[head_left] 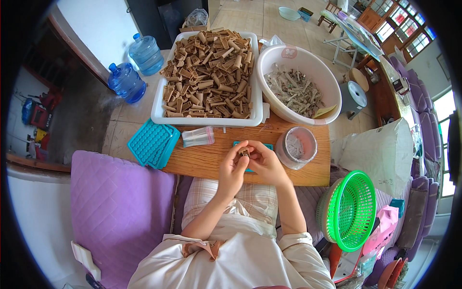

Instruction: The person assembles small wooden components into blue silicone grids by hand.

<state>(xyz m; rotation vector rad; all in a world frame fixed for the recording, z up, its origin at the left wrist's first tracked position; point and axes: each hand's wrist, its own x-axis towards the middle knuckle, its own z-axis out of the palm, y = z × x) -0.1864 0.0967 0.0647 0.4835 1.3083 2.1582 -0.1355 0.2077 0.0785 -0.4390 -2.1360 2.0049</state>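
Both hands meet over the wooden board's near edge: left hand and right hand curl together, fingertips pinching one small brown piece between them. Beyond sit a white tray heaped with brown tubes and a teal grid tray.

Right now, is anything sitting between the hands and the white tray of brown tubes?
Little does. Both the left hand and right hand pinch a small brown piece above the wooden table. A clear plastic packet lies left of that line; otherwise bare wood runs to the white tray.
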